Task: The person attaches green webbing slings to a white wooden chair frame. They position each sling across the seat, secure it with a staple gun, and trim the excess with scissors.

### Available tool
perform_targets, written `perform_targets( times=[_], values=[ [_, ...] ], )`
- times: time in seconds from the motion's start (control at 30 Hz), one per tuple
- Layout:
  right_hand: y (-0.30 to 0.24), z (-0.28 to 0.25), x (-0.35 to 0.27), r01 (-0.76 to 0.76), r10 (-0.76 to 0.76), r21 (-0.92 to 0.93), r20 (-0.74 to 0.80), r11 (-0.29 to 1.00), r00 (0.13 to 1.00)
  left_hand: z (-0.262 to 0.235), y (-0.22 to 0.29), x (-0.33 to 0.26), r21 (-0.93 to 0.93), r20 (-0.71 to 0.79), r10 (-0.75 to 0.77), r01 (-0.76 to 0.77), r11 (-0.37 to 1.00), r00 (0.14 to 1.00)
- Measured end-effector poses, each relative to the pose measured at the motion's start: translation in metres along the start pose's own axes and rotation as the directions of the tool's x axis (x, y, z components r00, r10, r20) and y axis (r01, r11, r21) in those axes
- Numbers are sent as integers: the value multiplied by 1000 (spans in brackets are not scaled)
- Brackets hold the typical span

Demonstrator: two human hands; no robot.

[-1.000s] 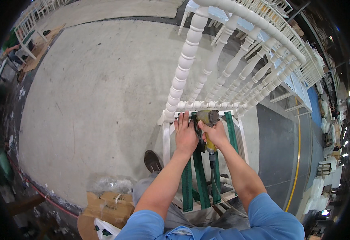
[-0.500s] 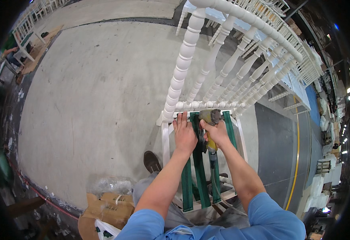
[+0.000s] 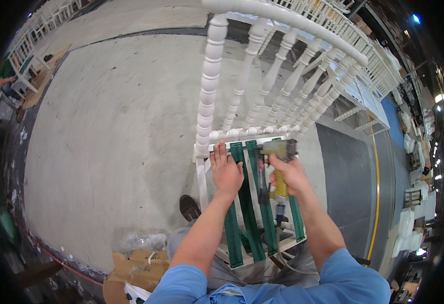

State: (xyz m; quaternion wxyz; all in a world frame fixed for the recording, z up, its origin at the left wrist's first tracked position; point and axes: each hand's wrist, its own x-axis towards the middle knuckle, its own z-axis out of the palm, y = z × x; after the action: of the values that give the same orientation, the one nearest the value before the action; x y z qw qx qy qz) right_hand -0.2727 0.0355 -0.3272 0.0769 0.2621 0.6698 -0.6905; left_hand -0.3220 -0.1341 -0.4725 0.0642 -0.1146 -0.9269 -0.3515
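- Far to the left, on the concrete floor [image 3: 110, 126], more white chairs [image 3: 26, 55] stand well away from the work; nearer, by the person's shoe [image 3: 189, 206], lie cardboard boxes [image 3: 135, 268] and some clear plastic.
- The white chair [image 3: 209, 126] with turned spindles stands in front of the person, its seat frame strung with green webbing straps [image 3: 244, 202] running front to back.
- The left hand [image 3: 226, 172] lies flat, fingers spread, on the leftmost strap at the rear seat rail, gripping nothing, only pressing. To my eye it should keep the strap taut and flat, fingertips clear of the tool's nose.
- The right hand [image 3: 290, 175] is closed round the handle of a yellow staple gun [image 3: 277, 167], whose head sits at the rear rail over the next straps.
- Best, I'd judge, to hold the nose square on the strap over the wood before firing.
- Right of the chair, a yellow floor line [image 3: 376, 192] curves past stacked white goods.
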Motion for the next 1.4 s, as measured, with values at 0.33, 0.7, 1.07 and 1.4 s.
perform_targets(
  times=[0.33,0.7,1.07,1.4],
  values=[
    [-57,-198,-290,-31,-84,-209,-521,977,849,25,-1,18,-106,-23,93,-95,990,995],
    [78,-362,-514,-193,338,279,-826,941,451,-13,48,9,-643,732,-260,765,40,629],
    [263,-441,-485,-199,599,628,-527,752,602,-66,105,-182,-475,868,-252,862,-175,427],
    [238,-482,-506,-692,201,-496,-717,525,667,-62,151,-268,-215,870,-480,964,-159,114]
  ],
)
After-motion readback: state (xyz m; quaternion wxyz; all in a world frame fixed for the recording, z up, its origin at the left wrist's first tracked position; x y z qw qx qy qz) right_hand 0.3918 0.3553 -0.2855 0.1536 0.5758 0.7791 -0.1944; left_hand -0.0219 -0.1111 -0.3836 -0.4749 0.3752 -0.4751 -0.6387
